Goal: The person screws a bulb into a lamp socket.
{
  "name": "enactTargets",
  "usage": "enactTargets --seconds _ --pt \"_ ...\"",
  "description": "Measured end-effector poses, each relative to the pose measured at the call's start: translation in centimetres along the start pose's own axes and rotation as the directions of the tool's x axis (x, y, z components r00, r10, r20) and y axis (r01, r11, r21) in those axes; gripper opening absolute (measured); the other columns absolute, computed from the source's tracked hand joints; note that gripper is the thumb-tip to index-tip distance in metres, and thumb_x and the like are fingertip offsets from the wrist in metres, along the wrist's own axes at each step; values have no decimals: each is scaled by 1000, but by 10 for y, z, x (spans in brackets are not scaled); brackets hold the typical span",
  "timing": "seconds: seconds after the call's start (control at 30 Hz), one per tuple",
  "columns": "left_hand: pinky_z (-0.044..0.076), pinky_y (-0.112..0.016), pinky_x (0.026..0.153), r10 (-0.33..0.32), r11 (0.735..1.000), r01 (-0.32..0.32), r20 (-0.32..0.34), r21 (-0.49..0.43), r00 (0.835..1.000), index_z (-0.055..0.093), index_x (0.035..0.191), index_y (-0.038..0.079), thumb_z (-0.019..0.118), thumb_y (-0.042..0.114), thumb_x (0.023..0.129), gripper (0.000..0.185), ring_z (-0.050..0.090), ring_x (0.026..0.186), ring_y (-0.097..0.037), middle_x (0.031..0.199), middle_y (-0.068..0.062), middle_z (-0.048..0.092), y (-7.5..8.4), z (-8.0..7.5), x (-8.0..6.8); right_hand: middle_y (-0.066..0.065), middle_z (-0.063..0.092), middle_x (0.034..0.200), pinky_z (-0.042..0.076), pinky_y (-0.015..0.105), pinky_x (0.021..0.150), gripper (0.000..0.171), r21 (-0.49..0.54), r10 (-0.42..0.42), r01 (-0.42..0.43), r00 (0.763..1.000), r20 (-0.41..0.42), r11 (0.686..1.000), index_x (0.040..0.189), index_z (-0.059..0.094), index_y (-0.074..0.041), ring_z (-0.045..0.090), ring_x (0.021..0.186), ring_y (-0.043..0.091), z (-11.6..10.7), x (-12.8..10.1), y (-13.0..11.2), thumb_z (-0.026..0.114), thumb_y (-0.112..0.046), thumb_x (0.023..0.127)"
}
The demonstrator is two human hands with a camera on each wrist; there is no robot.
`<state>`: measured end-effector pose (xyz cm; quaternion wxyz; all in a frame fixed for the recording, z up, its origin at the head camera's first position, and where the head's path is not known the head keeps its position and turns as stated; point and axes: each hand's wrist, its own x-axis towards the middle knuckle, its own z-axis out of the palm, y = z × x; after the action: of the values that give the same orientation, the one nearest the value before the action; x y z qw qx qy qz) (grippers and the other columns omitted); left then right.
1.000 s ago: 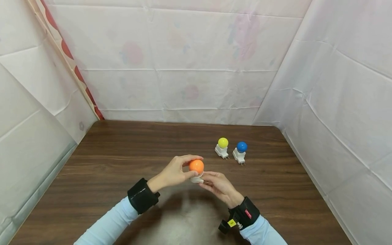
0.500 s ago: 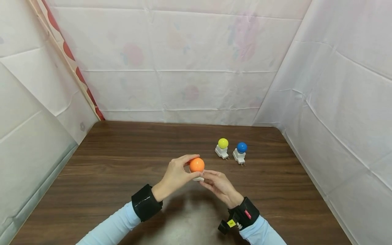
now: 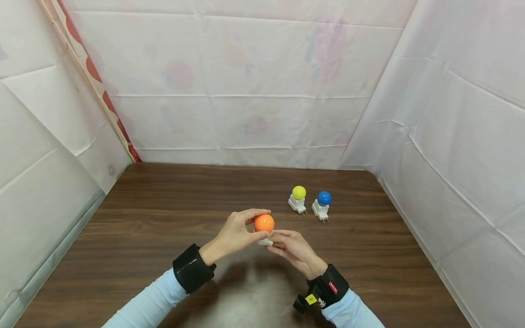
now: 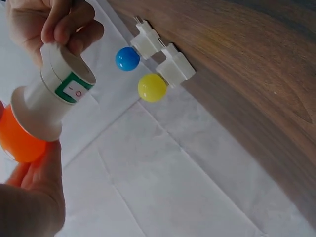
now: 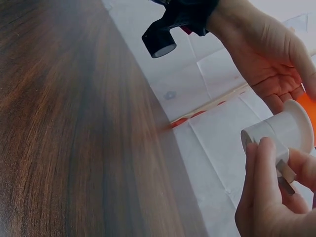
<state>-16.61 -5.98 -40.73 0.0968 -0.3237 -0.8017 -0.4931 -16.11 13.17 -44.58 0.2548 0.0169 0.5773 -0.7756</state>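
Observation:
Above the middle of the wooden table (image 3: 164, 218) I hold an orange bulb (image 3: 264, 222) screwed into a white plug socket (image 3: 265, 240). My left hand (image 3: 235, 232) grips the orange bulb (image 4: 17, 140) with curled fingers and thumb. My right hand (image 3: 293, 248) pinches the white socket (image 4: 54, 94) at its plug end, where the metal prongs (image 5: 285, 177) show between my fingers (image 5: 264, 168). The socket (image 5: 276, 133) has a green label with a small switch.
A yellow bulb (image 3: 298, 192) and a blue bulb (image 3: 324, 197), each in a white plug socket, lie on the table behind my right hand. White sheeting (image 3: 246, 91) walls the table at the back and on both sides.
My left hand has shifted its hold around the orange bulb and its wrist has moved slightly; the bulb and socket stay almost in place. The right hand keeps its pinch.

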Motion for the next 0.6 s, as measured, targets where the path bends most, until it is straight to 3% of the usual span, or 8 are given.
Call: enactTargets --seconds 0.37,0.6 --pt "51 -29 89 -7 1000 11 133 -27 991 59 120 10 74 9 76 46 62 98 -16 114 -7 64 -5 -9 0 6 65 101 52 27 84 40 -30 10 -9 1000 19 1000 122 54 7 64 89 14 1 -1 2 62 -11 87" --pt "51 -28 87 -32 998 38 94 -55 995 60 118 5 75 15 76 46 62 96 -18 113 -9 65 -2 -8 -1 4 64 99 53 26 83 36 -78 19 -12 996 91 997 119 55 6 63 88 13 -2 -1 0 60 -12 88"
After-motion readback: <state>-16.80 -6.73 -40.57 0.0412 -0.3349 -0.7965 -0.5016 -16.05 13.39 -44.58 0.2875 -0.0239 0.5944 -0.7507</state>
